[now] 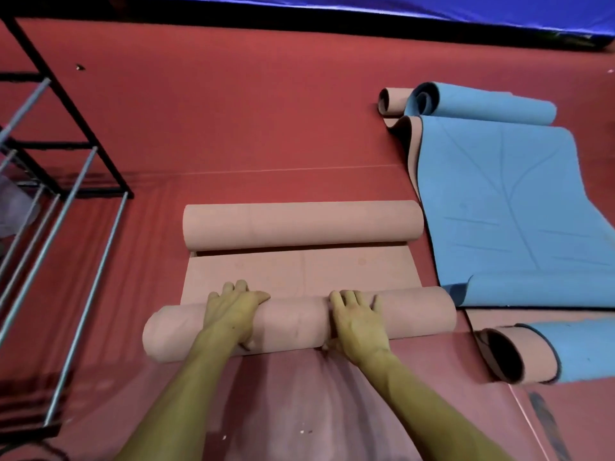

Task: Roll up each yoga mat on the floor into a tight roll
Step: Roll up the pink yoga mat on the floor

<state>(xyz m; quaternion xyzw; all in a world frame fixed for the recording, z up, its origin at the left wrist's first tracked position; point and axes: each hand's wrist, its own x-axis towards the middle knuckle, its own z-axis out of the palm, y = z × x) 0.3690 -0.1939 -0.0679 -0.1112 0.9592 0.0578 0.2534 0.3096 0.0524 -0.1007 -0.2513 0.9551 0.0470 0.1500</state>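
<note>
A pink yoga mat (299, 271) lies on the red floor in the middle of the head view. Its near end is wound into a thick roll (293, 322), and its far end curls into a second roll (303, 224). A short flat stretch lies between the two rolls. My left hand (233, 311) lies over the near roll left of centre, fingers reaching over its top. My right hand (357, 316) presses on the same roll right of centre, fingers straight and pointing away from me. A blue mat (519, 207) with curled ends lies spread at the right.
A black and grey metal rack (56, 181) stands at the left. A blue-and-pink mat end (532, 354) curls open at the lower right, and another pink roll (392, 101) sits behind the blue mat. A blue tarp (432, 8) runs along the far edge.
</note>
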